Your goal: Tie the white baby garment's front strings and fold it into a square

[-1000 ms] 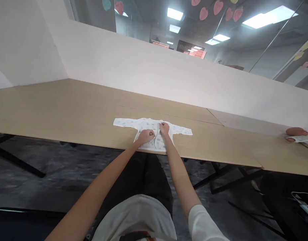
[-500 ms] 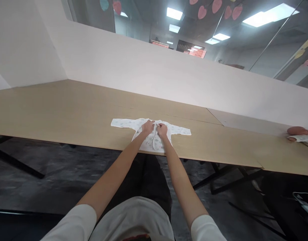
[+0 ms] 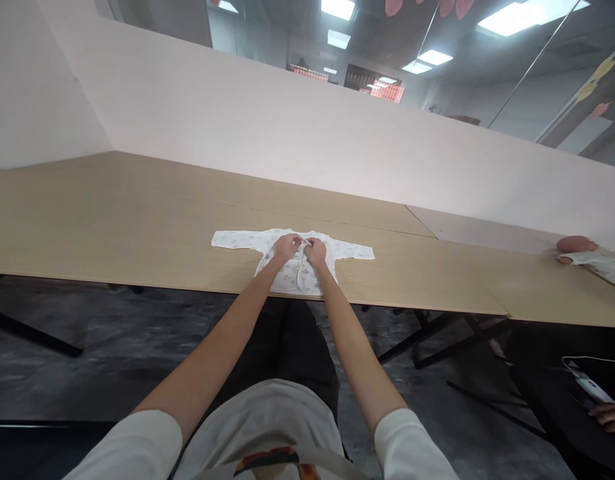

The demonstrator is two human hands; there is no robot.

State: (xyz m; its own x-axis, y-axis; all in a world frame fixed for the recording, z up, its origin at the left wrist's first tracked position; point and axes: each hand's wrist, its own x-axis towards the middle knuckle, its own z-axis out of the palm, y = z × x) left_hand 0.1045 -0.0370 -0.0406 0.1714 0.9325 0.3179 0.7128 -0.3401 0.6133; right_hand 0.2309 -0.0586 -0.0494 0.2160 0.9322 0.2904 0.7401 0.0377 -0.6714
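Table (image 3: pixel 112 220) left: open up to shirt (image 3: pixel 290 277)
Table right: open until cloth (image 3: pixel 605 266)
Wall (image 3: pixel 267 133): blocks far side
Left hand (image 3: pixel 286 247), right hand (image 3: pixel 316 251): tight gap

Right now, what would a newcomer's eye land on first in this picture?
Most likely the small white shirt with its faint print, sleeves spread wide at the near edge of the tan table, the left grip and right grip pinching it near the neck. Next, perhaps, the bright ceiling lights seen through the glass above the white wall, then the doll-like shape on the table at the picture's right.
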